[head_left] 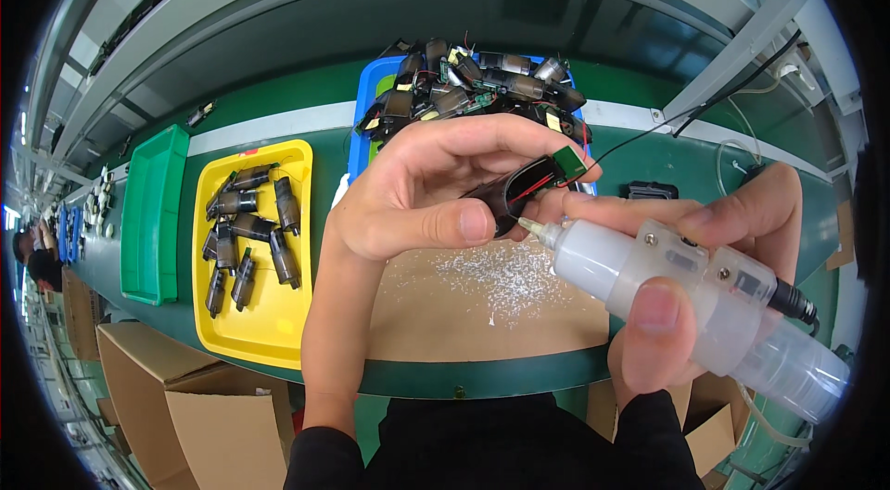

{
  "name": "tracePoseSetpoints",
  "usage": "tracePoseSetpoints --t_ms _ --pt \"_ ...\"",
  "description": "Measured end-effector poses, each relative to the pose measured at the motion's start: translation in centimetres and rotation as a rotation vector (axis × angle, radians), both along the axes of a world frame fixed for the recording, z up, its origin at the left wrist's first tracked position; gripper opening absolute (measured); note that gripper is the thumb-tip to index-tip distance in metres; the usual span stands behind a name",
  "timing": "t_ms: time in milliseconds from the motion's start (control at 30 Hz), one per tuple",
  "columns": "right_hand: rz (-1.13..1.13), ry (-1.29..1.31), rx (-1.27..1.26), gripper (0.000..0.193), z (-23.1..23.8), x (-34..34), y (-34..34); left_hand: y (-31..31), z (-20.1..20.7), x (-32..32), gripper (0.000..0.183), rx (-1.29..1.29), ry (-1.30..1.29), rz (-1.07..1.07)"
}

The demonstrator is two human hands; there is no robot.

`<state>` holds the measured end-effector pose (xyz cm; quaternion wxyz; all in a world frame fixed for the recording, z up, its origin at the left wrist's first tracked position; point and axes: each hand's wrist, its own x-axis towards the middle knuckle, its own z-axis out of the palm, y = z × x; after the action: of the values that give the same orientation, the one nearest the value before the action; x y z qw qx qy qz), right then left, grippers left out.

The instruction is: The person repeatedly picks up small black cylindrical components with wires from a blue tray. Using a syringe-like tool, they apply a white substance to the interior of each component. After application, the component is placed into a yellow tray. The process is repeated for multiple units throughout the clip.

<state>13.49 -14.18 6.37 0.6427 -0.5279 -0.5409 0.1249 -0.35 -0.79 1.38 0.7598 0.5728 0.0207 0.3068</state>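
Note:
My left hand (380, 198) is closed around a dark translucent plastic housing (502, 197), gripped between thumb and curled fingers and tilted. From its upper end stick out a small green circuit board (568, 164) and red wires. My right hand (660, 342) wraps round a handheld dispenser (598, 258), a milky translucent barrel with a pointed nozzle and a black cable at its rear. The nozzle tip is at the lower edge of the housing; whether they touch I cannot tell. Beneath both hands lies a brown cardboard sheet (417, 328) scattered with white bits.
A yellow tray (264, 337) with several dark housings stands to the left, beside a green tray (148, 221). Behind my hands, a blue bin (357, 152) is heaped with similar wired parts. Cardboard boxes (232, 434) stand below the bench edge. A black cable (714, 99) hangs at the right.

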Motion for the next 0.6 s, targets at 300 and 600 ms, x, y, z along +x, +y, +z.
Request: tracePoseSetpoints --t_ms 300,600 --pt "-0.011 0.017 0.011 0.058 0.00 -0.18 -0.07 0.06 0.07 -0.13 0.077 -0.018 -0.034 -0.031" --pt "-0.021 0.033 0.015 0.058 0.02 -0.34 -0.12 -0.07 0.07 -0.03 0.075 -0.007 -0.034 -0.011"
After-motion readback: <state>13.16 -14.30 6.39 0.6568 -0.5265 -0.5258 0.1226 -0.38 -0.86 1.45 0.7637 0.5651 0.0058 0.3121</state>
